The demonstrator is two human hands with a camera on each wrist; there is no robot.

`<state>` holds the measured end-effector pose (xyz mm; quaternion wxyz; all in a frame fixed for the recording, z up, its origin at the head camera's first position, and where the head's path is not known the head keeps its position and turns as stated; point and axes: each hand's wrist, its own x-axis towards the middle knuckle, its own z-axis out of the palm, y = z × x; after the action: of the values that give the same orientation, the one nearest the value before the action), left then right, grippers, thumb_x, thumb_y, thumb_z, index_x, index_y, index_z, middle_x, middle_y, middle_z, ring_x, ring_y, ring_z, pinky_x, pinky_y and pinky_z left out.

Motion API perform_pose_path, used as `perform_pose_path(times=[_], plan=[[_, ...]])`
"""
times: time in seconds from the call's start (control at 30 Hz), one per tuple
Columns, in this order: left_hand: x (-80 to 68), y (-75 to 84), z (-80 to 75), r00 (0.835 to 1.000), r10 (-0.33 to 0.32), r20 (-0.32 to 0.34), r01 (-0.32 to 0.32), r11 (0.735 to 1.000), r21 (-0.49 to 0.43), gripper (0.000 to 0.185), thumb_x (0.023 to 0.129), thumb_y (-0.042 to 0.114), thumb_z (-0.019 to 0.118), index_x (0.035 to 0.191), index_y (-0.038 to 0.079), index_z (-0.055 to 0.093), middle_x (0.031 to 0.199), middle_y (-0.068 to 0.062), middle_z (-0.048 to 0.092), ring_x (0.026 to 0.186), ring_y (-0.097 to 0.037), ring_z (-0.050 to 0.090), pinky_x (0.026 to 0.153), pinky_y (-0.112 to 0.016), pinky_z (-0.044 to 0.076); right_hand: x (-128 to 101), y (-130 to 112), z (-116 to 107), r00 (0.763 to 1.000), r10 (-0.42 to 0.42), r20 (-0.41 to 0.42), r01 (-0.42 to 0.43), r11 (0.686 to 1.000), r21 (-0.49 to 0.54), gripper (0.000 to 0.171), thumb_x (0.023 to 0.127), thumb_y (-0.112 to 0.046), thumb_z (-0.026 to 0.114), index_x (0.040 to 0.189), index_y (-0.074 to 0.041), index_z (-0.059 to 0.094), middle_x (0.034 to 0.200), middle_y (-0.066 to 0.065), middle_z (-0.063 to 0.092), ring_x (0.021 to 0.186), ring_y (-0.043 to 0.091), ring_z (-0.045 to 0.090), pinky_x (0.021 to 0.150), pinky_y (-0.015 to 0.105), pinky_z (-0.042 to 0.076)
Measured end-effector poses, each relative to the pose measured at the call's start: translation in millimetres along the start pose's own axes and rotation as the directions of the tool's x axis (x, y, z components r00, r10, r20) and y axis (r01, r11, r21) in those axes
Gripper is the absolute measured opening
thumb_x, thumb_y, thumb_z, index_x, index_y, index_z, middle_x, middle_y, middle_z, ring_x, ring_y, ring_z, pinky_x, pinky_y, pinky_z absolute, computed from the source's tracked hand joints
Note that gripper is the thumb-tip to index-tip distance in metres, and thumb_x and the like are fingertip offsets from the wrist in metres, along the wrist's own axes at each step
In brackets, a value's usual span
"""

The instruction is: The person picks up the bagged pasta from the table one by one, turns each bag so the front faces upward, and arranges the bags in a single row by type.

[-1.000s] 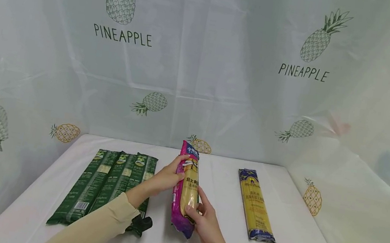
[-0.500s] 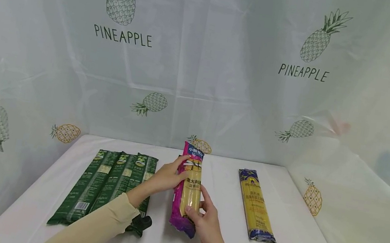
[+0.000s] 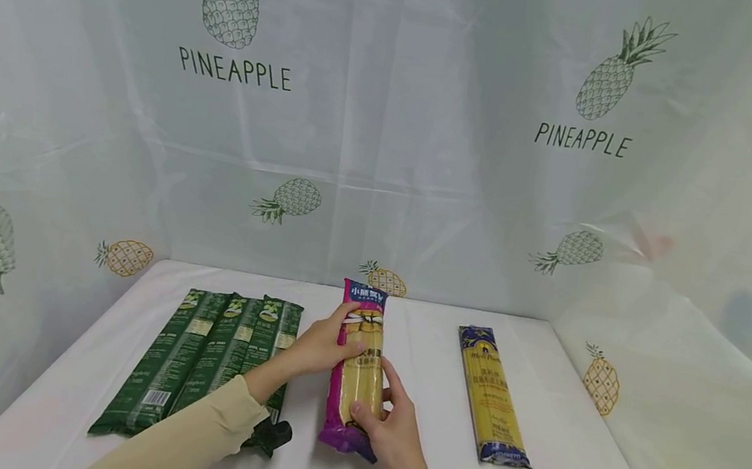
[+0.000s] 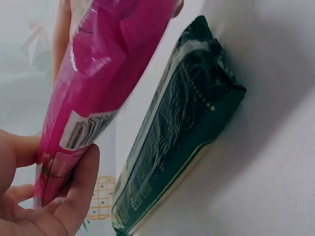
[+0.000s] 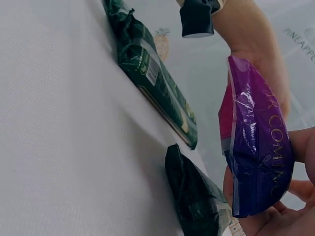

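Note:
A pink and purple spaghetti packet (image 3: 359, 382), its front window showing yellow pasta, is held tilted over the middle of the table. My left hand (image 3: 321, 345) grips its upper left side, thumb across the front. Lower down on the right, my right hand (image 3: 398, 431) holds it with the thumb on the front. The left wrist view shows its pink side with a barcode (image 4: 87, 129); the purple end (image 5: 258, 142) faces the right wrist camera. Beneath it on the cloth lies a green packet (image 4: 167, 132), hidden from the head view.
Three green packets (image 3: 212, 356) lie side by side on the left of the white table (image 3: 433, 340), partly behind the left forearm. A yellow and blue spaghetti packet (image 3: 494, 398) lies on the right. A pineapple-print curtain (image 3: 417, 152) stands behind. A black camera (image 3: 273, 433) sits by the left wrist.
The packet has turned so its front faces the head camera more squarely, and its top end has dipped slightly. Both hands keep their hold; the other packets stay put.

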<state>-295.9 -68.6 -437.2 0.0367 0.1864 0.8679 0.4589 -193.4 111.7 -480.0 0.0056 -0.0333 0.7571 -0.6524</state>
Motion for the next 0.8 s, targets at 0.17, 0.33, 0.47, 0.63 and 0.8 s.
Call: perform_pose_path(times=[0.17, 0.33, 0.47, 0.63, 0.8], plan=[[-2.4, 2.4, -0.1, 1.000, -0.026, -0.015, 0.025, 0.998, -0.066, 0.072, 0.105, 0.024, 0.069, 0.166, 0.019, 0.031, 0.140, -0.025, 0.062, 0.111, -0.032, 0.069, 0.088, -0.048, 0.058, 3.2, 0.0, -0.1, 1.000, 0.010, -0.008, -0.010, 0.998, -0.065, 0.091, 0.094, -0.016, 0.083, 0.169, -0.017, 0.031, 0.114, 0.013, 0.053, 0.086, 0.020, 0.063, 0.072, 0.035, 0.054], [-3.4, 3.1, -0.7, 0.999, -0.042, -0.026, 0.039, 0.993, -0.116, 0.070, 0.105, 0.019, 0.068, 0.165, 0.019, 0.033, 0.141, -0.026, 0.061, 0.117, -0.036, 0.068, 0.093, -0.053, 0.058, 4.5, -1.8, -1.8, 1.000, 0.026, 0.003, -0.025, 0.995, -0.095, 0.090, 0.093, -0.025, 0.085, 0.168, -0.018, 0.034, 0.112, 0.012, 0.054, 0.085, 0.020, 0.060, 0.071, 0.033, 0.052], [-1.6, -0.9, -0.3, 0.998, -0.057, -0.022, 0.053, 0.988, -0.148, 0.070, 0.105, 0.018, 0.068, 0.165, 0.019, 0.033, 0.143, -0.025, 0.060, 0.122, -0.038, 0.065, 0.097, -0.057, 0.055, 4.0, -4.4, -3.5, 0.999, 0.034, 0.015, -0.032, 0.993, -0.111, 0.090, 0.093, -0.030, 0.085, 0.167, -0.018, 0.036, 0.111, 0.012, 0.055, 0.086, 0.020, 0.057, 0.071, 0.032, 0.050], [-0.4, -4.7, -0.8, 0.998, -0.066, -0.022, 0.061, 0.981, -0.185, 0.070, 0.105, 0.017, 0.067, 0.166, 0.020, 0.033, 0.147, -0.024, 0.058, 0.128, -0.041, 0.061, 0.103, -0.061, 0.050, 3.9, -6.7, -5.3, 0.997, 0.056, 0.054, -0.049, 0.991, -0.121, 0.086, 0.097, -0.041, 0.078, 0.168, -0.020, 0.034, 0.113, 0.012, 0.057, 0.093, 0.022, 0.057, 0.076, 0.033, 0.050], [-1.7, -4.7, -2.3, 0.997, -0.079, -0.016, 0.073, 0.971, -0.227, 0.069, 0.106, 0.014, 0.065, 0.167, 0.021, 0.033, 0.151, -0.024, 0.055, 0.132, -0.042, 0.058, 0.106, -0.064, 0.046, 2.2, -10.5, -9.5, 0.992, 0.104, 0.078, -0.095, 0.990, -0.104, 0.081, 0.102, -0.050, 0.068, 0.170, -0.026, 0.031, 0.120, 0.013, 0.056, 0.100, 0.025, 0.058, 0.078, 0.038, 0.052]])
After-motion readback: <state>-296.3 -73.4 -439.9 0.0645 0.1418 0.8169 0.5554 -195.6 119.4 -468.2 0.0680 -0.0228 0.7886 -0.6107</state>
